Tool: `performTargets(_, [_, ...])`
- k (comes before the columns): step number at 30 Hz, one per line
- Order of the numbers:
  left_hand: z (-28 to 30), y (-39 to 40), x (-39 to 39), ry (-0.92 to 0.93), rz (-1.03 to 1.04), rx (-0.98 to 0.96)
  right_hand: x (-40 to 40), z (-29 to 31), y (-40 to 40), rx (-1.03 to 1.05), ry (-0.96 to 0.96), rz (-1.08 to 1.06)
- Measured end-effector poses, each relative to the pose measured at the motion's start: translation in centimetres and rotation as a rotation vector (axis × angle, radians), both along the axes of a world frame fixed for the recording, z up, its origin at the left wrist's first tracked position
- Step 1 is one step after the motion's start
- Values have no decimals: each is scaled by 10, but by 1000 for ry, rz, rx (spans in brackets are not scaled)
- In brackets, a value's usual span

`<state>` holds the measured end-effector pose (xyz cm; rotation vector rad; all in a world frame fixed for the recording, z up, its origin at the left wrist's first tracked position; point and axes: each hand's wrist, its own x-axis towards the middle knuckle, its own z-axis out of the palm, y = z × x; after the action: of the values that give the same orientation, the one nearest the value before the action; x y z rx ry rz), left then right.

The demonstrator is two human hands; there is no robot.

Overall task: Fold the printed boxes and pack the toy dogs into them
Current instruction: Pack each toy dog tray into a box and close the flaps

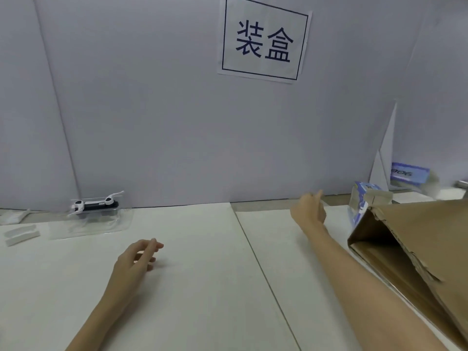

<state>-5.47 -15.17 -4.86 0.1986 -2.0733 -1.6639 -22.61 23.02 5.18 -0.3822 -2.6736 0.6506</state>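
Note:
A black and white toy dog (95, 205) lies in a clear plastic tray (88, 224) at the back left of the white table. A blue printed box (361, 202) stands at the back right, partly hidden behind a brown carton. Another blue printed box (409, 172) sits further back right, blurred. My left hand (135, 259) hovers low over the table middle, fingers loosely curled, holding nothing. My right hand (309, 211) is stretched toward the back right, left of the printed box, fingers loosely curled and empty.
A large brown cardboard carton (410, 249) lies on its side at the right, its open mouth facing left. Small white inserts (21, 234) lie at the left edge. A grey partition wall (152, 110) with a paper sign (264, 39) closes the back.

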Motion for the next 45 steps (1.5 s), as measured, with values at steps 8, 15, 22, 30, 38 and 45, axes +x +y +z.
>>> performTargets(8, [3, 4, 1, -23, -4, -13, -27, 9, 83, 377, -241, -351])
performTargets(15, [7, 9, 3, -51, 2, -41, -15, -7, 37, 427, -71, -146])
performTargets(22, [11, 11, 7, -28, 40, -142, 37, -40, -66, 209, 357, 241])
performTargets(30, [5, 14, 10, 70, 2, -493, 107, -44, -148, -491, 712, 561])
performTargets(38, [25, 35, 9, 456, 191, -784, 157, -18, -153, -965, 638, 949])
performTargets(45, [51, 42, 28, 395, 33, -78, 146, -19, -143, -735, 716, 764])
